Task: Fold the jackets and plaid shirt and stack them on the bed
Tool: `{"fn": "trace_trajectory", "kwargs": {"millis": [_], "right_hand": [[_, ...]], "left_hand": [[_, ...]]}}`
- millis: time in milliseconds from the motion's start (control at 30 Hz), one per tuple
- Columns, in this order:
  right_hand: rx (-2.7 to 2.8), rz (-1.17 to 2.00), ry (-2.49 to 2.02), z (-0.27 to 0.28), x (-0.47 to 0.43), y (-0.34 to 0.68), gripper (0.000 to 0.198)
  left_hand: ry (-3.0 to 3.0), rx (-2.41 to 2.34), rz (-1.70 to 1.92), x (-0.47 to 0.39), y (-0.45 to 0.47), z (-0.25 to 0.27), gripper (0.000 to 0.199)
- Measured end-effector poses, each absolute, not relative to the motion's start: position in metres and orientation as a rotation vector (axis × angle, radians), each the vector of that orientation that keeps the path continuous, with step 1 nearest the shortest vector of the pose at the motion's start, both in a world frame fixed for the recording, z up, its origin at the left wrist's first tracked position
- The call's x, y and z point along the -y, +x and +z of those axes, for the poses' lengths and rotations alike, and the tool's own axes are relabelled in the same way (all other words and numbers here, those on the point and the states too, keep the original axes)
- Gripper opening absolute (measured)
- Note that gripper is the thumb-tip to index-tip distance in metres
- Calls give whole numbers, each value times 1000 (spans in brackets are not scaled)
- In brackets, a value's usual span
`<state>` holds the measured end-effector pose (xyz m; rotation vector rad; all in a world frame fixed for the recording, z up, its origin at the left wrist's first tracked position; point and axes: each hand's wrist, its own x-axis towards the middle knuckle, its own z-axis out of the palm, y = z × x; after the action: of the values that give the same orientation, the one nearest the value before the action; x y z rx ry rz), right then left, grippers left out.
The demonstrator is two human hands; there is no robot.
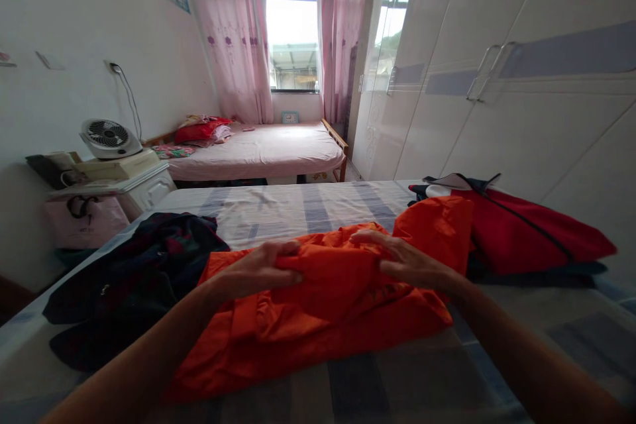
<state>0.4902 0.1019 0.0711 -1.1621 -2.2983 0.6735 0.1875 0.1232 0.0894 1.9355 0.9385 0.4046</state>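
Observation:
A bright orange garment [338,285] lies rumpled and partly folded across the bed in front of me; its exact kind is unclear. My left hand [263,268] pinches a fold of its upper layer between thumb and fingers. On the other side, my right hand [402,262] has its thumb below and its fingers stretched over the raised cloth, with orange fabric between them. One orange part [434,222] bulges up beyond my right wrist. Left of the garment is a dark plaid garment [134,278], lying loosely heaped.
A folded red and navy garment [531,228] lies at the right on the striped bedsheet [278,209]. White wardrobes [477,119] line the right side. A second bed [278,146] stands under the window. At left, a small fan [112,138] sits above a pink bag [87,222].

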Motion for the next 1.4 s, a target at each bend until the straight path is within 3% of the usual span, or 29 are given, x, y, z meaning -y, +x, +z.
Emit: {"fn": "trace_trajectory", "kwargs": {"millis": [67, 167, 300, 433, 567, 667, 733, 833, 900, 1167, 1400], "right_hand": [[2353, 544, -1150, 62, -121, 501, 60], [2350, 378, -1171, 44, -146, 509, 41], [2203, 362, -1355, 34, -163, 510, 23], [2177, 373, -1530, 39, -165, 505, 21], [2247, 212, -1749, 41, -169, 493, 21], [2273, 115, -1749, 46, -175, 484, 24], [2306, 23, -1735, 48, -180, 482, 26], [2361, -81, -1774, 45, -184, 485, 35], [2422, -93, -1810, 38, -185, 489, 38], [2357, -63, -1675, 34, -176, 501, 35], [2347, -127, -1522, 40, -150, 499, 29]], "left_hand": [[1585, -985, 568, -122, 174, 88, 30], [1164, -990, 758, -116, 159, 76, 43], [1019, -935, 841, -107, 143, 58, 55], [1352, -1204, 798, -101, 126, 46, 59], [2180, -1733, 896, -97, 128, 49, 46], [2686, -1566, 866, -92, 145, 55, 38], [2867, -1335, 668, -92, 157, 51, 42], [2934, -1202, 345, -95, 168, 29, 53], [2902, -1246, 266, -98, 169, 13, 48], [2933, -1263, 516, -98, 166, 32, 24], [2883, -1284, 556, -85, 167, 49, 29]]}}
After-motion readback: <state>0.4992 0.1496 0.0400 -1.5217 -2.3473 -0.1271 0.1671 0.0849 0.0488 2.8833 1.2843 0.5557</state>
